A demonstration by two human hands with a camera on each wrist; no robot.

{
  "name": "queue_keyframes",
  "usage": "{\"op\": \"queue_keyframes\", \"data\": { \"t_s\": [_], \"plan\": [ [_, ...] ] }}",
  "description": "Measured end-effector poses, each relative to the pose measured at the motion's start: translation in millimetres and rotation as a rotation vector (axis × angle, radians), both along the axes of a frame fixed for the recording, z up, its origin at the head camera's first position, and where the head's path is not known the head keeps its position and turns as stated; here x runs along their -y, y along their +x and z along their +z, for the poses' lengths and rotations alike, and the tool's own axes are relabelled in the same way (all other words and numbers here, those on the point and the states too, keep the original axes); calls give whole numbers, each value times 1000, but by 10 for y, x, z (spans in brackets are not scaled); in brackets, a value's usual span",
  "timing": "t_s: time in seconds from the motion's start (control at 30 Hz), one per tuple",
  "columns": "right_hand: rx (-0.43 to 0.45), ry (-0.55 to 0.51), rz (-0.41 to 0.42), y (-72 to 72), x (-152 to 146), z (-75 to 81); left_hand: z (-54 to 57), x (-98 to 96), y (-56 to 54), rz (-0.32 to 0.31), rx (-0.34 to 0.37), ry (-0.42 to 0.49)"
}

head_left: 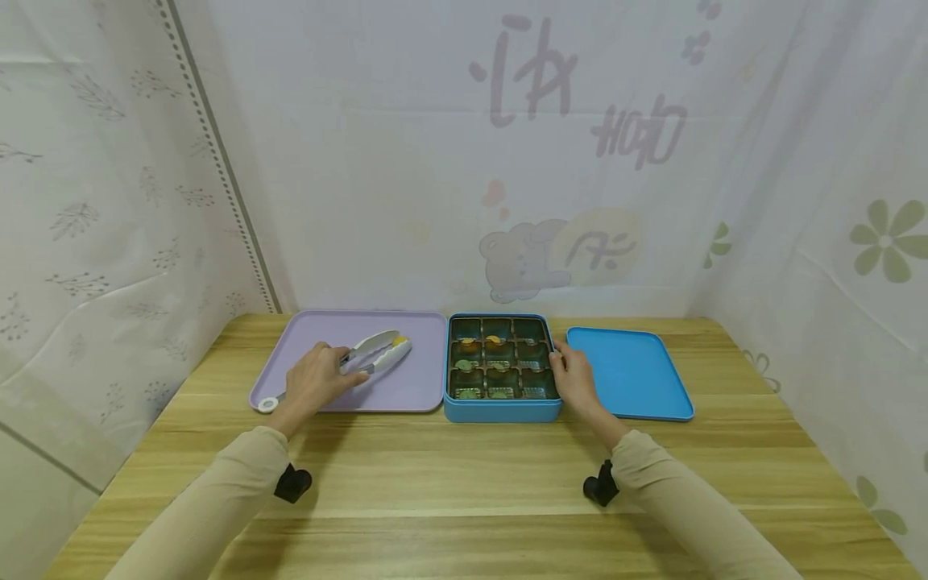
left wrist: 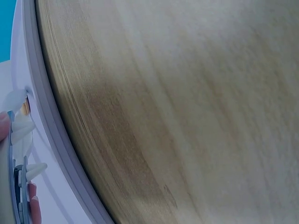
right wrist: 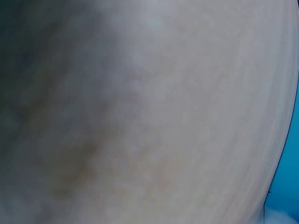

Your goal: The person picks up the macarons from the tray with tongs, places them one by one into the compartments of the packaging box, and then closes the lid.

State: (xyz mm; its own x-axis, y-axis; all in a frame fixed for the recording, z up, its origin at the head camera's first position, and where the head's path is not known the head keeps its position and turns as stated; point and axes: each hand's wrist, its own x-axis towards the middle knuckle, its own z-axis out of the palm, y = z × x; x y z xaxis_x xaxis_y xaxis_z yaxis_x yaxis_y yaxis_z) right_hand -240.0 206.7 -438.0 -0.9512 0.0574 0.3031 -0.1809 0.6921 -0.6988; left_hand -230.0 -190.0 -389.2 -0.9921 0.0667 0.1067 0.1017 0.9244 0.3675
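From far away, I saw the left hand [head_left: 316, 380] holding the white tongs [head_left: 390, 359] over the purple tray [head_left: 416, 387]. A little yellow thing [head_left: 401, 341] was between the tongs' tips, but I could not tell if they squeezed it. The right hand [head_left: 576, 380] touched the right side of the blue box [head_left: 503, 412]; I could not tell if it gripped. The box sat just beside the tray, with yellow bits [head_left: 495, 339] in its back row and green bits [head_left: 469, 395] nearer the front. A flat blue lid [head_left: 627, 370] lay to the right.
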Motion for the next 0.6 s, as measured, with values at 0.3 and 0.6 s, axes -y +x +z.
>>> {"op": "queue_keyframes", "data": {
  "t_s": [0.3, 0.6],
  "plan": [
    [6, -3, -1, 0, 0, 15, -9, -6, -8, 3, 8, -8],
    [8, -11, 0, 12, 2, 24, -25, -7, 0, 14, 17, 23]
  ]
}}
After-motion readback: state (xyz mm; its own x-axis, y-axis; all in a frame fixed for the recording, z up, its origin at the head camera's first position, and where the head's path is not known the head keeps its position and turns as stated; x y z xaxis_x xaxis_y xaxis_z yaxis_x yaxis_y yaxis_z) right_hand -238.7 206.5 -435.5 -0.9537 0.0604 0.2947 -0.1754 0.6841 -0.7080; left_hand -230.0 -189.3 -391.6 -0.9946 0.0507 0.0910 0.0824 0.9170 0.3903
